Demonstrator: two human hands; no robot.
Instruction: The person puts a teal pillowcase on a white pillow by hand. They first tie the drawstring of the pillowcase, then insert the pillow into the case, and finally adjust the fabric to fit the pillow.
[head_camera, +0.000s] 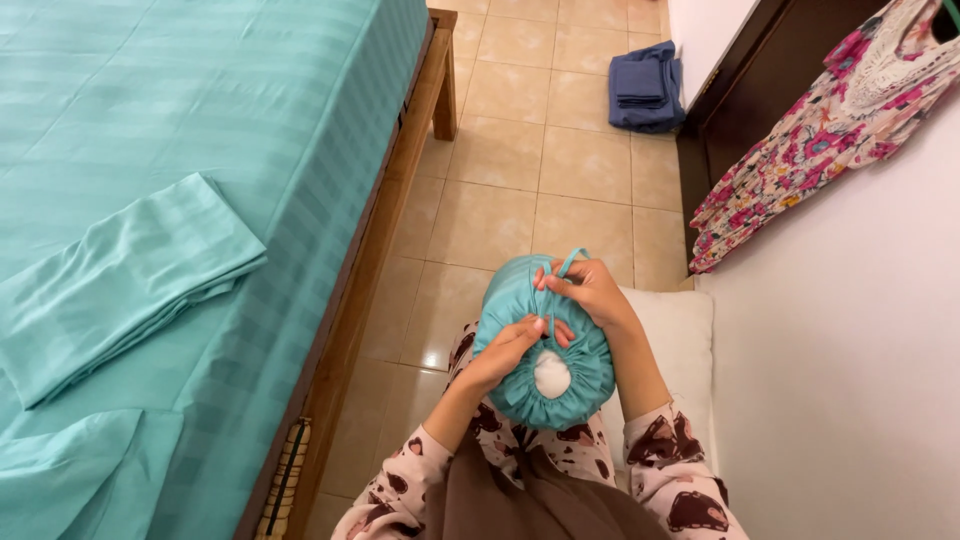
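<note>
A teal bolster cover (520, 300) is gathered around a white bolster end (551, 373), held upright in front of me. My left hand (508, 348) pinches the gathered teal fabric at the opening, next to the white patch. My right hand (588, 290) grips the top of the gathered cover and holds a thin teal drawstring loop (572, 260) that sticks up above the fingers. Both sleeves are pink with dark brown patches.
A bed with a teal striped sheet (200, 90) and wooden frame (400, 170) fills the left; a folded teal cloth (120, 280) lies on it. A white pillow (675, 340) leans by the white wall. Folded blue fabric (645, 88) lies on the tiled floor. A floral garment (830, 120) hangs at right.
</note>
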